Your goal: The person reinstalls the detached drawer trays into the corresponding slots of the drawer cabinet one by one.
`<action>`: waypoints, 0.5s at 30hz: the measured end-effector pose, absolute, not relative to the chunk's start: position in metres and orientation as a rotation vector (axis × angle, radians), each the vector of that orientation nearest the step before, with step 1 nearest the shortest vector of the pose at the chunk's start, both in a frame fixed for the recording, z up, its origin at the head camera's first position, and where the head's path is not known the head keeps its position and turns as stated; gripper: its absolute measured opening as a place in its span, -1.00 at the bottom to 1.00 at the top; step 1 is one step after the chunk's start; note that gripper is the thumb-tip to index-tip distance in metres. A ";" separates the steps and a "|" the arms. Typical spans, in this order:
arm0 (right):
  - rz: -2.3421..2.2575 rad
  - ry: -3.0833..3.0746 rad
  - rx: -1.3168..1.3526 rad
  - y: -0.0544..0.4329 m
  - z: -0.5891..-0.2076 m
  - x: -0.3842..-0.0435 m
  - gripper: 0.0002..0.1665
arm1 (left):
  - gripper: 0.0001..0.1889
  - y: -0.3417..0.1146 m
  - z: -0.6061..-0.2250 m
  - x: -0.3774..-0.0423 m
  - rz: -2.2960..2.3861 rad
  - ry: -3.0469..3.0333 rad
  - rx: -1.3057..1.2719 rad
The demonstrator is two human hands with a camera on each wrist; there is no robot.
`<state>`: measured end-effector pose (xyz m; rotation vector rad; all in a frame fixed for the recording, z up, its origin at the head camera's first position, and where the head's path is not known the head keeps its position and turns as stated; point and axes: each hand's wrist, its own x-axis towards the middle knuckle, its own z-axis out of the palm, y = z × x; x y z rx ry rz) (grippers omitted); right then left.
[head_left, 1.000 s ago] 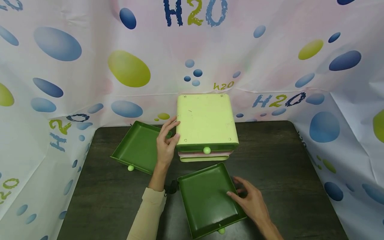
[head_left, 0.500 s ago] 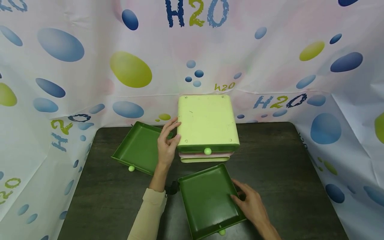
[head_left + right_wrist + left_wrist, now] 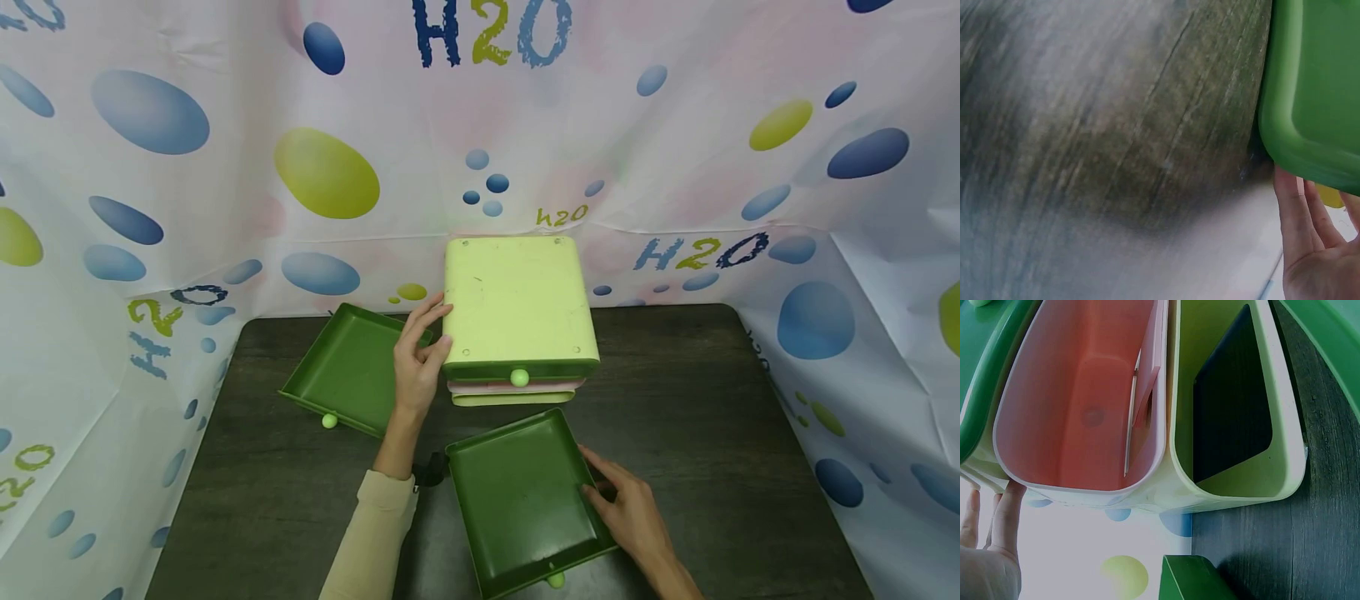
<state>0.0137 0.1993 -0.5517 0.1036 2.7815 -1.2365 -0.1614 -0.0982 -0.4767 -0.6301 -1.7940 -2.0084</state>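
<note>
1. A dark table (image 3: pixel 720 408) filled the lower frame.
2. At centre stood the pale-green cabinet (image 3: pixel 517 300), its top drawer (image 3: pixel 480 372) in; below, the pink compartment (image 3: pixel 1041 425) and lime compartment (image 3: pixel 1241 485) gaped drawerless. One level looked done, two seemingly left.
3. At bottom centre was the near drawer (image 3: pixel 525 500), pinched at its right side by your right hand (image 3: pixel 633 510).
4. The other drawer (image 3: pixel 348 367) lay left of centre.
5. Your left hand (image 3: pixel 417 360), fingers spread, rested against the cabinet's left side.

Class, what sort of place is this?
Probably a recording booth: white bubble-printed sheeting hangs behind and beside a dark wood-grain table bearing a boxy pale-green-and-pink plastic drawer unit.
</note>
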 end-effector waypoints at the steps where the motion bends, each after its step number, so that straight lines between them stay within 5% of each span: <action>1: -1.242 2.775 0.104 0.200 -0.552 0.014 -0.19 | -0.62 -0.098 -0.477 -0.161 -2.010 -1.794 -0.630; 15: -1.367 2.656 0.187 0.201 -0.552 0.015 -0.24 | -0.62 -0.097 -0.477 -0.162 -2.019 -1.780 -0.638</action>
